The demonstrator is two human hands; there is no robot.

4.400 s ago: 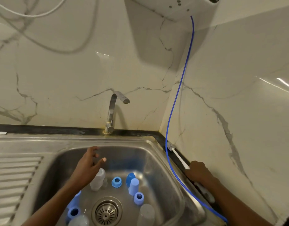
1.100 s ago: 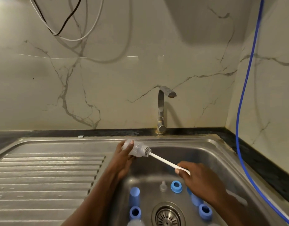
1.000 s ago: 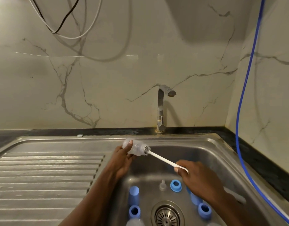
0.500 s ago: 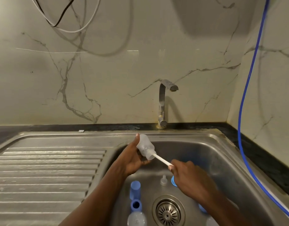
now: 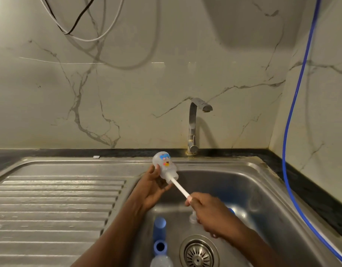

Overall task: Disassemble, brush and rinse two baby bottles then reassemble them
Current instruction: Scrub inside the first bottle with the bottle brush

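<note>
My left hand (image 5: 152, 186) grips a clear baby bottle (image 5: 164, 165) with a coloured print, tilted mouth-down to the right above the sink's left edge. My right hand (image 5: 208, 212) holds the white handle of a bottle brush (image 5: 179, 188); its head is inside the bottle, out of sight. On the sink floor lie a blue cap (image 5: 159, 227), a blue ring (image 5: 160, 246), a clear teat (image 5: 192, 218) and a second clear bottle (image 5: 161, 261) at the bottom edge. Another blue part (image 5: 231, 211) peeks out behind my right hand.
A steel sink basin (image 5: 249, 191) with a drain strainer (image 5: 198, 252) lies below. The ribbed drainboard (image 5: 54, 205) spreads to the left. A tap (image 5: 194, 124) stands at the back, not running. A blue hose (image 5: 289, 147) hangs down the right wall.
Earlier my right hand picked the brush off the right counter and my left hand lifted the bottle. Over the last second the brush head went fully into the bottle, which tilted more upright.
</note>
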